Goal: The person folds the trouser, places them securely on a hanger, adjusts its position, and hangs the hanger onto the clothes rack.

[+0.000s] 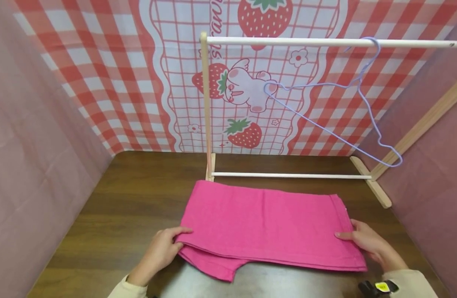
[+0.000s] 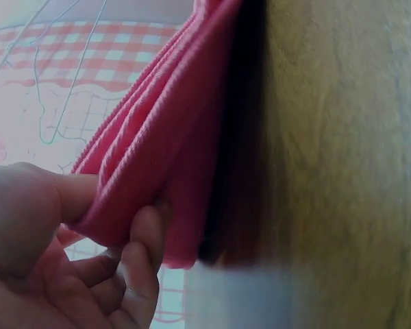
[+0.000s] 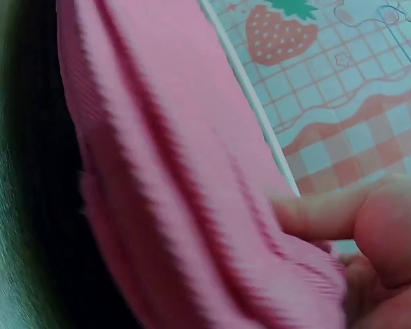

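Observation:
A folded pink garment (image 1: pixel 265 223) of ribbed cloth lies across the table in front of me, with a curved flap sticking out below its lower left side. My left hand (image 1: pixel 163 250) pinches its left edge. In the left wrist view, several layers of the pink cloth (image 2: pixel 151 137) are bunched between the thumb and fingers of that hand (image 2: pixel 89 253). On the far side my right hand (image 1: pixel 366 240) grips the right end, its thumb lying on top and its other fingers partly hidden. The right wrist view shows the layered cloth (image 3: pixel 192 171) beside that hand (image 3: pixel 370 240).
A wooden rack with a white top rail (image 1: pixel 288 41) and a lower white bar (image 1: pixel 288 175) stands behind the garment. A lilac wire hanger (image 1: pixel 325 130) hangs from the rail. Behind it is a strawberry-print cloth (image 1: pixel 131 82); pink drapes (image 1: pixel 34 124) flank the brown table (image 1: pixel 113 207).

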Motion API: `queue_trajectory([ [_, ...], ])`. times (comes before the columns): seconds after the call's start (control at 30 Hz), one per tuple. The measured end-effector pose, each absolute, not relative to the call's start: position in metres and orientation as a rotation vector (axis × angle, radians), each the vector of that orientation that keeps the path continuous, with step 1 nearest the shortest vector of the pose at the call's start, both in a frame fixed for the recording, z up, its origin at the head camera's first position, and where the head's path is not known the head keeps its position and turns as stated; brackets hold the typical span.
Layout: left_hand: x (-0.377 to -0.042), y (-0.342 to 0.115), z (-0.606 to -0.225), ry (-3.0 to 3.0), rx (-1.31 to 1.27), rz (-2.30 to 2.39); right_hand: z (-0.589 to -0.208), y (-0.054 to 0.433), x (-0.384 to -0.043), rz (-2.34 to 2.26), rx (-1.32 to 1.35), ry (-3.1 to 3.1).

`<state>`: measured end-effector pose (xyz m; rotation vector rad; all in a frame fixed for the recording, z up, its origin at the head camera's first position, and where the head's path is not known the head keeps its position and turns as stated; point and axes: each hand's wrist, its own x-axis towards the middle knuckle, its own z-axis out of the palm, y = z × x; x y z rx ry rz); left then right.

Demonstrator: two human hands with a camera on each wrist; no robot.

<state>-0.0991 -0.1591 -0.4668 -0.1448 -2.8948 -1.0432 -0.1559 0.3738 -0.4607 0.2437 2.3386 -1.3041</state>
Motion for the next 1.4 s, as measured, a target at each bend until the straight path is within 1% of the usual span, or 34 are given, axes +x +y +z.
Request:
queue_trajectory([
  [0.23,-0.093,-0.161,-0.470,-2.816,-0.241,-0.905,-0.463,0.368,-0.162,-1.180,0.263,2.599],
  [0.4,-0.087,-0.162,-0.480,-2.815,-0.274,-0.822,-0.464,0.368,-0.169,-1.182,0.256,2.600],
  [0.73,-0.091,-0.161,-0.480,-2.869,-0.155,-1.031,-0.461,0.379,-0.168,-1.178,0.188,2.515],
  [0.87,-0.093,-0.161,-0.477,-2.805,-0.189,-1.094,-0.458,0.377,-0.167,-1.251,0.203,2.527],
  [1.1,-0.100,-0.168,-0.472,-2.522,-0.339,-1.009,-0.454,0.361,-0.172,-1.412,0.211,2.601],
  [1.27,-0.099,-0.179,-0.470,-2.489,-0.331,-0.964,-0.453,0.344,-0.185,-1.423,0.165,2.659],
  [1.4,-0.094,-0.185,-0.470,-2.640,-0.261,-0.972,-0.456,0.337,-0.196,-1.375,0.124,2.672],
])
